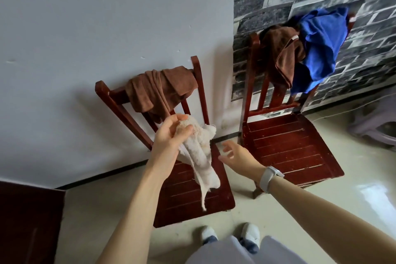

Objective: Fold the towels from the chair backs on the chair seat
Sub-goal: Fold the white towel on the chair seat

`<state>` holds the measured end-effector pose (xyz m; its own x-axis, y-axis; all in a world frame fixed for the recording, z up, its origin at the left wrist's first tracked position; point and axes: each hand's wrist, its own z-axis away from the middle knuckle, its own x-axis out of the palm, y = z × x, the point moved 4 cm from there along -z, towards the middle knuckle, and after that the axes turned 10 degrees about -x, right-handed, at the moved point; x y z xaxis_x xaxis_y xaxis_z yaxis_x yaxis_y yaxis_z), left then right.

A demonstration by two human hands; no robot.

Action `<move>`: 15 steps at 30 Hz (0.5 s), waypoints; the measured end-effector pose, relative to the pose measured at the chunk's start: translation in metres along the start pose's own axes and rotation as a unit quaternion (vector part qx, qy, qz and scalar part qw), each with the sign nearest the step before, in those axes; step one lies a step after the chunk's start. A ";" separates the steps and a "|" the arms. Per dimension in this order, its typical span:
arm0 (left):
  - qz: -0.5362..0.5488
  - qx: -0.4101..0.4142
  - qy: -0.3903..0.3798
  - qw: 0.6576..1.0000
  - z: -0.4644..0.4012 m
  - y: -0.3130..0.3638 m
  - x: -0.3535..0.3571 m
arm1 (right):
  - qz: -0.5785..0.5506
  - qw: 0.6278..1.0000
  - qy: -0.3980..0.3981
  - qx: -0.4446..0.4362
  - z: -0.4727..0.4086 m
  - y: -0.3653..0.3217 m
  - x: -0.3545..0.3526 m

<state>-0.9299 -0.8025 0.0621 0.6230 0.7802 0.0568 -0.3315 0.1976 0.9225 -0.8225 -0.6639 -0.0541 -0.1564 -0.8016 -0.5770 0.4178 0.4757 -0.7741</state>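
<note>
My left hand (pixel 170 138) grips the bunched top of a cream towel (pixel 200 154), which hangs down over the seat of the left red-brown chair (pixel 188 197). My right hand (pixel 237 156) hovers just right of the towel, fingers spread, holding nothing. A brown towel (pixel 159 90) is draped over the left chair's back. On the back of the right chair (pixel 287 146) hang another brown towel (pixel 280 53) and a blue cloth (pixel 319 49). The right chair's seat is bare.
Both chairs stand against the wall, white behind the left one and brick-patterned behind the right. A dark wooden piece (pixel 27 225) fills the lower left corner. A grey stool (pixel 375 128) sits at the right edge. My feet (pixel 229 236) are on pale tiles.
</note>
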 end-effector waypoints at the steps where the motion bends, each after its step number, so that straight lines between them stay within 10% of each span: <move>1: -0.014 0.018 0.007 1.000 0.004 0.004 -0.005 | -0.020 0.999 -0.020 0.021 -0.005 0.000 0.010; 7: -0.157 0.115 0.062 0.979 0.028 0.022 -0.035 | -0.203 0.978 0.047 -0.002 -0.030 -0.026 0.038; 15: -0.388 0.130 0.249 0.878 0.035 -0.001 -0.088 | -0.093 0.995 -0.021 -0.043 -0.036 -0.036 0.027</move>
<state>-0.9594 -0.8925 0.0694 0.1810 0.6454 -0.7421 0.2685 0.6935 0.6686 -0.8736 -0.6899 -0.0513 -0.1852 -0.8921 -0.4122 0.3071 0.3459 -0.8866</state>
